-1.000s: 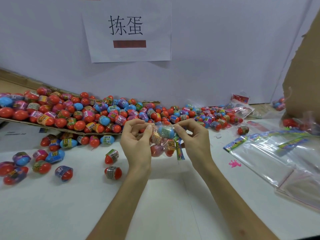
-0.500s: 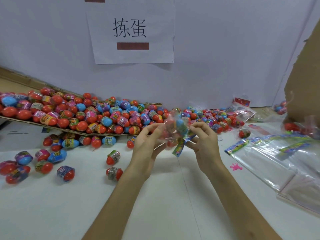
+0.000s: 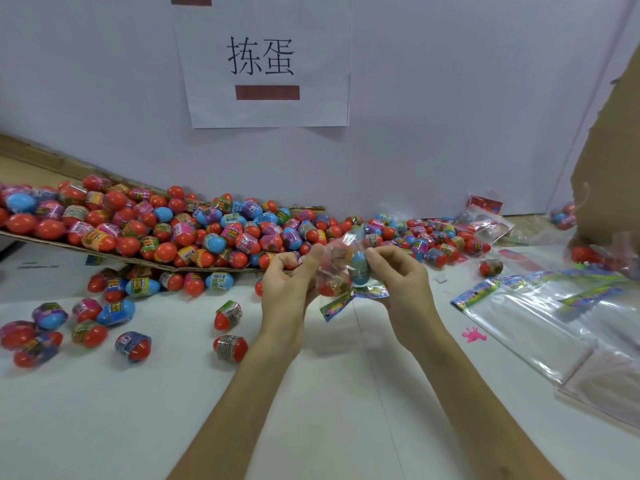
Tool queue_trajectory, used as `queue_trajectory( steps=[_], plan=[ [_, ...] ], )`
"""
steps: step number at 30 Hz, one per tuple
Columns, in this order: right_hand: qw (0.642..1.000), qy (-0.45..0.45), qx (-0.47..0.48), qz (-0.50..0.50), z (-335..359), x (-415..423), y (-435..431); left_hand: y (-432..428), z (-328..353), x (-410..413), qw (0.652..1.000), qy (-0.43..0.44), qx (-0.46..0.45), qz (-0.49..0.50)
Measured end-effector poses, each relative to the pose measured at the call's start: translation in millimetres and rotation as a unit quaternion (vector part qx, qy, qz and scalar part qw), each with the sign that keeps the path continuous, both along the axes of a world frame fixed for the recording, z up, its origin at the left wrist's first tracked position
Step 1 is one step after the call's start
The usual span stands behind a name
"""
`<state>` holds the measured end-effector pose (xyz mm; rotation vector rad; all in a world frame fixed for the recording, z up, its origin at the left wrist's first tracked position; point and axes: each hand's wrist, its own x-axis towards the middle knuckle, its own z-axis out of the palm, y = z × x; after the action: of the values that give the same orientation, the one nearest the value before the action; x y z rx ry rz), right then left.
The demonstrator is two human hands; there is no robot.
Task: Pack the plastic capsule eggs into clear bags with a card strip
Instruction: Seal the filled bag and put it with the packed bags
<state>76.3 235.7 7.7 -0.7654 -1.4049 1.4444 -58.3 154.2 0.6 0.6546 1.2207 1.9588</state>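
Filled clear bag (image 3: pixel 336 263): gripped between left hand (image 3: pixel 287 287) and right hand (image 3: pixel 401 282); upended since earlier, card strip (image 3: pixel 333 305) now hung beneath it.

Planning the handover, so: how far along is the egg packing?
Done: what look like filled clear bags lie at the far right. In hand: the left hand and right hand grip a clear plastic bag of capsule eggs, its colourful card strip hanging below. To do: a large heap of red and blue plastic eggs and a stack of empty clear bags, so most remains.
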Motion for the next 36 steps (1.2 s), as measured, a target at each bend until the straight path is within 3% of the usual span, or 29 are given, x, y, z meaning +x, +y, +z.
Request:
queue_trajectory(
  steps=[5, 14, 21, 25, 27, 33, 36],
  plan=[
    [0.994, 0.082, -0.071, -0.004, 3.9, 6.5, 3.2, -0.4, -2.6, 5.8, 0.999, 0.045, -0.014, -0.023],
    [0.992, 0.094, -0.084, -0.022, 5.0, 3.7, 1.2, -1.0, -3.9, 6.0, 0.989, 0.137, -0.033, 0.036],
    [0.984, 0.132, -0.115, 0.041, 6.2, 3.6, 1.0, -1.1, -4.2, -2.7, 0.998, 0.041, -0.037, 0.003],
    [0.97, 0.158, -0.157, 0.1, 5.4, 7.9, 4.6, -0.3, -2.1, -2.6, 0.982, -0.16, -0.029, -0.098],
    [0.959, 0.164, -0.183, 0.143, 5.9, 9.3, 5.2, -0.8, -2.9, -3.0, 0.968, -0.209, -0.031, -0.135],
    [0.922, 0.203, -0.257, 0.207, 0.9, 7.6, 6.2, -1.1, -0.9, -2.7, 0.973, -0.201, 0.038, -0.107],
    [0.958, 0.072, -0.239, 0.143, -1.6, 4.0, 4.4, 0.2, -3.2, -5.7, 0.988, -0.149, 0.013, -0.04]
  ],
)
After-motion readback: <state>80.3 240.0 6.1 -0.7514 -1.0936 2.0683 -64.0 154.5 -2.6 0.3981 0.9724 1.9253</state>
